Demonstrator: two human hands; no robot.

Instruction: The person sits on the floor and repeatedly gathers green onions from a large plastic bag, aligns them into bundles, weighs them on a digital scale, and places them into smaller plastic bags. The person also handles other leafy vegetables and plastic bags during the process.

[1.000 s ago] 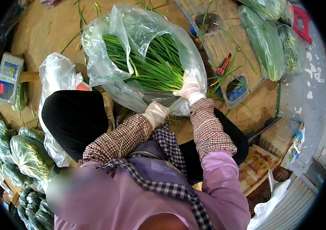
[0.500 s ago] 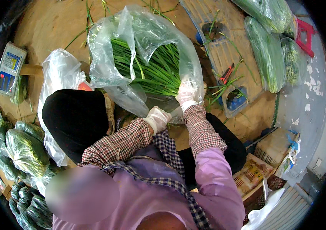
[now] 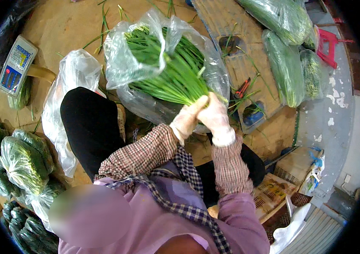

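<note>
green stalks (image 3: 182, 80) fanned in open clear bag (image 3: 135, 71), upper centre of frame. base grasped by fingers of left hand (image 3: 188, 117) and right hand (image 3: 214, 115); best held snugly, uncrushed.

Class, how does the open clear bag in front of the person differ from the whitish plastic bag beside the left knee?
The clear bag holds green stalks; no greens show in the whitish bag. The clear bag spreads wide and rounded; the whitish bag, partly behind the knee, looks narrower. Both are thin, crumpled plastic.
</note>
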